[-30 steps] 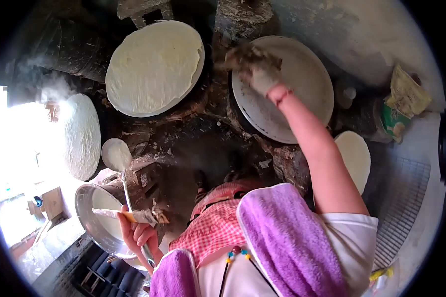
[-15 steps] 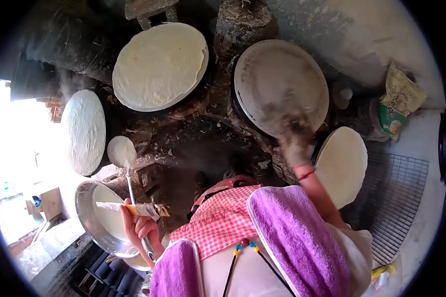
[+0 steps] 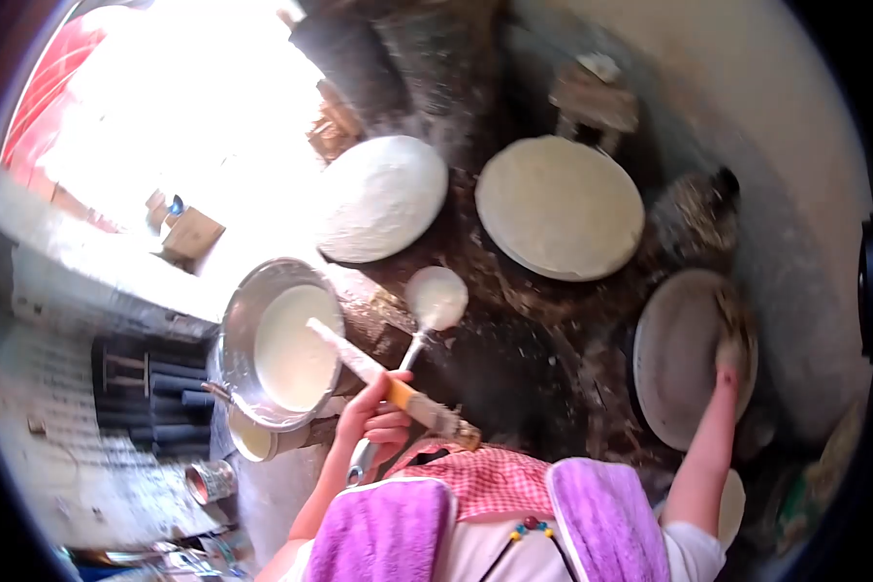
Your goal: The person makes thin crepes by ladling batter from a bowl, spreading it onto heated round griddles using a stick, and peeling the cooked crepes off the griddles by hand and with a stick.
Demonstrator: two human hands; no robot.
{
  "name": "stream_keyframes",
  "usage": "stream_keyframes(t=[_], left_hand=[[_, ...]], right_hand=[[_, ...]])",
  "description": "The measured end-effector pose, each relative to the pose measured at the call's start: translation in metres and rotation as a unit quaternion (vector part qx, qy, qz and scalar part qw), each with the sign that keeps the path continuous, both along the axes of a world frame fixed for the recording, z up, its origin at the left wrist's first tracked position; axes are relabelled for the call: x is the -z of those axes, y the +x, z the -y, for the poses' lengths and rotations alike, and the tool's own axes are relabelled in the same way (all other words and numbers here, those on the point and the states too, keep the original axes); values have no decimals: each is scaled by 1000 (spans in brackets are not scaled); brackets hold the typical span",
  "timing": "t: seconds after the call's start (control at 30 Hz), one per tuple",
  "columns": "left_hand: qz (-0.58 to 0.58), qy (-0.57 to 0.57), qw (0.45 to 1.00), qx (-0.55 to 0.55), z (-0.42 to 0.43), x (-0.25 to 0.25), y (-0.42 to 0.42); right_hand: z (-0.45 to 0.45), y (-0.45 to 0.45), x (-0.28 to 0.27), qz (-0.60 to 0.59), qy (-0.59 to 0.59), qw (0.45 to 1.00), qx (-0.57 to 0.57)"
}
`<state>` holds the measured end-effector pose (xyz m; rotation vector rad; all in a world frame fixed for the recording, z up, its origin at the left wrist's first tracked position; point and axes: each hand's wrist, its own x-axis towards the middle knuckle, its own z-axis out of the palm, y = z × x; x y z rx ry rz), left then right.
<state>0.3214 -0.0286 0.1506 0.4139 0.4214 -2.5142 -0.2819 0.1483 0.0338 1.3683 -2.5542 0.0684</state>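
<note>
My left hand (image 3: 376,419) is closed around a ladle (image 3: 436,299) and a flat wooden scraper (image 3: 398,388) with a wrapped end. Batter coats the ladle's bowl. Beside this hand stands a metal basin (image 3: 238,330) of white batter (image 3: 296,349). My right hand (image 3: 732,354) reaches onto a bare round griddle (image 3: 674,373) at the right, with a dark, ragged wiping bundle (image 3: 732,310) at its fingers; the grip is blurred. Round sheets of batter cover two other griddles, one pale yellow (image 3: 560,209) and one white (image 3: 383,199).
A small stool (image 3: 597,100) stands behind the yellow sheet. Below the basin is a smaller container (image 3: 252,434). A tin can (image 3: 210,481) lies at the lower left. Part of another pale round sheet (image 3: 731,509) shows beyond my right arm. Bright light fills the upper left.
The view has swung left, shifting the griddles rightward. My right hand has swept the dark bundle across the bare griddle and is now near its far right side. My left hand still holds both tools.
</note>
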Motion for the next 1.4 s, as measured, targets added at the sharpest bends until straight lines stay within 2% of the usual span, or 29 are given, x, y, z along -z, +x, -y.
stream_keyframes(t=[0.03,0.07,0.13,0.17,0.23,0.27,0.33,0.4,0.43,0.5,0.53,0.63,0.67,0.7,0.73,0.77,0.8,0.83,0.97,1.03,1.1,1.2,1.3,1.33,1.37,1.4], left_hand=[[16,-10,1000,5,5,6,8],[18,-11,1000,12,10,11,17],[15,-26,998,49,22,25,31],[21,-30,997,67,30,29,41],[63,-24,992,111,47,31,55],[36,-46,989,136,57,43,64],[25,-36,982,184,76,49,73],[43,-81,967,237,88,48,79],[53,-97,960,259,89,47,81],[85,-120,947,286,93,43,85],[110,-147,928,324,90,43,79],[94,-109,914,379,80,49,72],[55,-99,913,393,76,68,70],[90,-165,892,411,68,66,64],[58,-119,897,422,56,67,55],[55,-97,883,456,42,63,44],[41,-70,872,483,35,58,68],[-7,-28,854,519,20,57,69],[-64,-18,813,579,-44,64,73],[-76,55,824,559,-100,41,74],[-99,66,820,559,-129,42,80],[-153,53,817,554,-162,32,93],[-117,-3,848,517,-159,26,116],[-111,-17,861,495,-158,26,122],[-102,-3,875,472,-154,23,131],[-26,-19,888,459,-144,14,141]], right_hand=[[-16,22,9,113,10,966,234],[-39,41,19,138,-78,961,229],[-61,88,41,88,-58,955,278],[-67,115,52,45,-57,967,244],[-68,175,89,49,-89,981,168],[-60,203,102,93,-123,980,123],[-36,296,67,259,-72,958,101],[-39,376,50,414,-67,871,257],[-45,408,46,453,-82,838,294],[-57,455,36,495,-117,812,285],[-69,477,28,505,-136,805,281],[-136,534,-12,498,-189,778,334],[-170,562,-26,486,-209,761,376],[-208,593,-37,473,-224,741,421],[-248,628,-47,451,-240,717,474],[-285,671,-59,428,-260,684,530],[-316,727,-70,405,-277,647,583],[-343,772,-82,379,-294,608,632],[-430,901,-102,318,-328,476,751],[-460,926,-102,311,-287,474,772],[-458,940,-93,325,-222,496,774],[-432,906,-70,366,-147,588,706],[-381,809,-36,414,-130,715,548],[-360,779,-28,441,-216,759,428],[-334,754,-25,463,-293,780,302],[-302,733,-31,472,-280,799,244]])
